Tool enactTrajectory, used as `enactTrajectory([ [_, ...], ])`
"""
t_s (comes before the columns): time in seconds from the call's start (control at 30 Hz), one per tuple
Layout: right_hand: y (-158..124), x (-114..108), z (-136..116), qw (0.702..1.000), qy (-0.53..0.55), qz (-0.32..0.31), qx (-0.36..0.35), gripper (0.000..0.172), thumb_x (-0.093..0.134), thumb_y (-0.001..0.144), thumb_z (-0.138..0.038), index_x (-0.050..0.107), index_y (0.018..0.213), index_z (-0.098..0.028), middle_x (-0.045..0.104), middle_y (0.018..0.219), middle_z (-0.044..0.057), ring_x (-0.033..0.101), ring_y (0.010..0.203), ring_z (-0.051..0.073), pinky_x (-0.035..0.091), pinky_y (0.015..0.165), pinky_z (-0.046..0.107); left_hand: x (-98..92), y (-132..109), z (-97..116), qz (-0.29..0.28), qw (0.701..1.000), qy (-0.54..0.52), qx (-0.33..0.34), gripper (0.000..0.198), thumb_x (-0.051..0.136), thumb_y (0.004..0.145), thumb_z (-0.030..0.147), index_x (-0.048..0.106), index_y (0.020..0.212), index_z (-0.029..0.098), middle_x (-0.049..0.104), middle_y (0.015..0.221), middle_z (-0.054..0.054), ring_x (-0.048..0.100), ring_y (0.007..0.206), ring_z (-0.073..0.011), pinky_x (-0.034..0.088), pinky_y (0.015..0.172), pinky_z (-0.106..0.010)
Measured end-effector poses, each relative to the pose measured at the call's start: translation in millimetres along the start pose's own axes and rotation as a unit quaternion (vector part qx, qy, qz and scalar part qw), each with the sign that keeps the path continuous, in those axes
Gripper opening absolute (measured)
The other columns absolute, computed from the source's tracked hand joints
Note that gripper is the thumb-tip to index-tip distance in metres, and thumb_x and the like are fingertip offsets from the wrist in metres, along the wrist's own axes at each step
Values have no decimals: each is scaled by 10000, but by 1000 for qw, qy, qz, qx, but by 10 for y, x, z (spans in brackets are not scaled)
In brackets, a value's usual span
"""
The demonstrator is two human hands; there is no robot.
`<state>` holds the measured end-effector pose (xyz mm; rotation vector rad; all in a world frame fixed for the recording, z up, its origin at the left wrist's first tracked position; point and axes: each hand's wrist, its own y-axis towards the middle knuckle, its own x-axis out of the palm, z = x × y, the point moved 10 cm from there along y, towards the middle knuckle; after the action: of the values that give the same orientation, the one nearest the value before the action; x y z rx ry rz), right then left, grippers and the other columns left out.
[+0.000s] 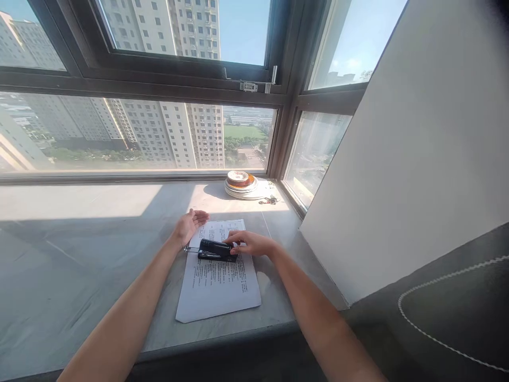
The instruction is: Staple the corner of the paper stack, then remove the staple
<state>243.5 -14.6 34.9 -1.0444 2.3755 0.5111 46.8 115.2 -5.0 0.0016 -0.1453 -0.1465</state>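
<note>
A printed sheet of paper (218, 284) lies on the grey stone windowsill (79, 254). A black stapler (214, 249) rests across the sheet's upper part, its metal tray sticking out to the left. My right hand (250, 244) grips the stapler's right end with curled fingers. My left hand (189, 225) hovers just left of the stapler, palm turned up and fingers apart, holding nothing.
A stack of flat round plates or reels (242, 185) sits at the back of the sill by the window frame, with a small bunch of keys (270, 200) beside it. A white wall panel (397, 175) rises on the right. Dark fabric (437, 318) lies at the lower right.
</note>
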Motion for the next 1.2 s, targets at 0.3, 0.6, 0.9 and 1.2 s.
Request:
enactTrajectory([
  [0.3,226,223,-206,995,-68,61,-50,386,825,923,-322,782,1291,-215,780,1268,103,688,1190,282,511,1112,445,-26,15,-83,34,995,-94,-27,468,480,1123,465,762,966,126,817,1153,-213,782,1127,-291,557,1166,-488],
  [0.6,-48,-204,-311,911,-308,271,-36,432,512,1073,-121,765,1388,-274,739,1485,89,612,1477,300,475,1208,536,398,-208,-145,-135,973,-134,-134,764,414,1082,771,741,1259,103,762,1339,-260,808,1057,-341,655,961,-496],
  [0.9,-52,-79,-463,775,-541,304,-117,391,618,1058,-49,784,1329,-275,809,1367,29,706,1250,245,531,1024,437,604,-384,-123,-197,947,-183,-173,213,647,1106,211,811,1142,81,824,1181,-168,795,1103,-209,642,998,-261],
  [1.2,-181,-502,-108,921,-102,376,-6,233,827,841,-185,819,1072,-217,814,1006,43,716,910,226,576,841,352,69,-139,21,14,969,-228,-91,253,578,1102,152,760,944,76,547,703,12,459,492,-41,448,445,-141],
])
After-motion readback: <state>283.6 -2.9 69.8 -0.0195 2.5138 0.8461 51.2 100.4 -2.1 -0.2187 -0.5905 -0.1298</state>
